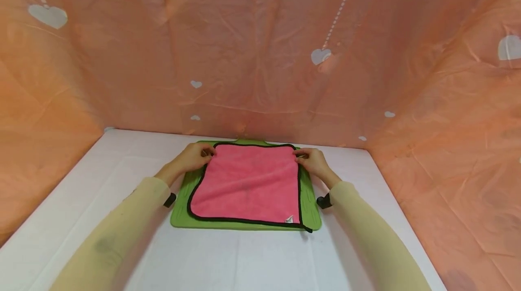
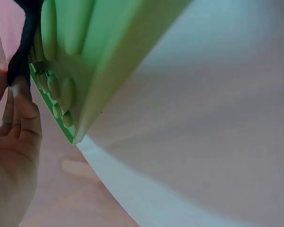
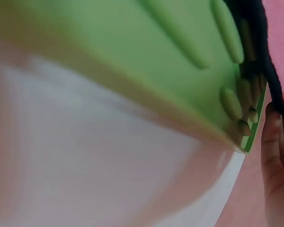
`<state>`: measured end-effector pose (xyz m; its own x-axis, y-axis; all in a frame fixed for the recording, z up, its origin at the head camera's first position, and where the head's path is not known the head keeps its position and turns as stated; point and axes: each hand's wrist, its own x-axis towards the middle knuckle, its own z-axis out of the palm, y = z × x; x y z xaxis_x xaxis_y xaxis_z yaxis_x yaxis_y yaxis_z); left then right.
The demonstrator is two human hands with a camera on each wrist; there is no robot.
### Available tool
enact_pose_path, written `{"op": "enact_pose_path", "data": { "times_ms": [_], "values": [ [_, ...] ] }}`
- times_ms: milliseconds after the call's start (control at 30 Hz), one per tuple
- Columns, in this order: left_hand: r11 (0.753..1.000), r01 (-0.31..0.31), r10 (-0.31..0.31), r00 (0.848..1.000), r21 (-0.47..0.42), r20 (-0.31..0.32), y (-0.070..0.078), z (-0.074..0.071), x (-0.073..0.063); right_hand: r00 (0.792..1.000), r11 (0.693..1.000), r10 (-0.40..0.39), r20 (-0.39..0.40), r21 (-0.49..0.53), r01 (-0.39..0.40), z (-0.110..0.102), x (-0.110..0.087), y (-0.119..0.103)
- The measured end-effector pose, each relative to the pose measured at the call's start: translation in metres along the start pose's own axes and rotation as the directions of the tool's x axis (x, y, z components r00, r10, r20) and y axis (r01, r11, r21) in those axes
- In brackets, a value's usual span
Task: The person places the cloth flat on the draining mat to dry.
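A square pink cloth (image 1: 248, 182) with black edging is spread over a green tray (image 1: 181, 209) in the head view. A small silvery tag shows near its front right corner, where a black loop hangs past the tray's edge. My left hand (image 1: 196, 156) pinches the cloth's far left corner between thumb and fingers. At the far right corner my right hand (image 1: 312, 161) pinches the black edging. In the left wrist view the gripped edge (image 2: 22, 61) stands raised beside the tray's ribbed surface (image 2: 80, 28). The right wrist view shows the right fingers (image 3: 273, 137) on the black edging.
The tray lies on a white table (image 1: 203, 259), toward its back edge. An orange curtain (image 1: 252, 56) with pale hearts encloses the back and both sides. Raised oval ridges (image 3: 229, 101) cover the tray's surface. Dark straps (image 1: 324, 201) show at both wrists.
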<state>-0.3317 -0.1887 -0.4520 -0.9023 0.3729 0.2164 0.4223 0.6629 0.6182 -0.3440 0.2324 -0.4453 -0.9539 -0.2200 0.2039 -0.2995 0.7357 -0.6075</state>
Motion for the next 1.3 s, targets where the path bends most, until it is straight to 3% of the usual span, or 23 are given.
{"op": "enact_pose_path", "data": {
  "times_ms": [167, 433, 700, 900, 1033, 1200, 1300],
  "values": [
    [1.000, 0.007, -0.007, 0.999, 0.004, -0.053, -0.003, 0.000, -0.001, 0.999, 1.000, 0.012, 0.034, -0.005, -0.012, 0.002, 0.009, 0.000],
    [0.998, 0.020, -0.019, 1.000, 0.058, -0.006, -0.006, 0.002, -0.003, 0.995, 0.998, 0.004, 0.096, -0.059, 0.002, 0.006, 0.011, 0.003],
    [0.996, -0.041, 0.041, 0.999, 0.083, 0.011, 0.001, -0.007, -0.016, 0.995, 0.999, -0.030, 0.095, -0.016, 0.032, 0.000, -0.005, 0.007],
    [0.982, -0.147, 0.141, 0.989, 0.119, 0.052, 0.010, -0.013, -0.044, 0.991, 0.997, -0.069, 0.115, 0.049, 0.064, -0.009, -0.034, 0.004],
    [0.968, -0.206, 0.195, 0.977, 0.141, 0.092, 0.019, -0.013, -0.069, 0.981, 0.988, -0.140, 0.136, 0.079, 0.130, -0.013, -0.060, -0.006],
    [0.949, -0.242, 0.216, 0.966, 0.200, 0.145, 0.035, -0.007, -0.103, 0.953, 0.964, -0.246, 0.177, 0.144, 0.222, -0.010, -0.097, -0.021],
    [0.929, -0.300, 0.267, 0.949, 0.216, 0.167, 0.041, -0.003, -0.117, 0.929, 0.945, -0.308, 0.206, 0.177, 0.274, -0.005, -0.117, -0.026]
  ]
}}
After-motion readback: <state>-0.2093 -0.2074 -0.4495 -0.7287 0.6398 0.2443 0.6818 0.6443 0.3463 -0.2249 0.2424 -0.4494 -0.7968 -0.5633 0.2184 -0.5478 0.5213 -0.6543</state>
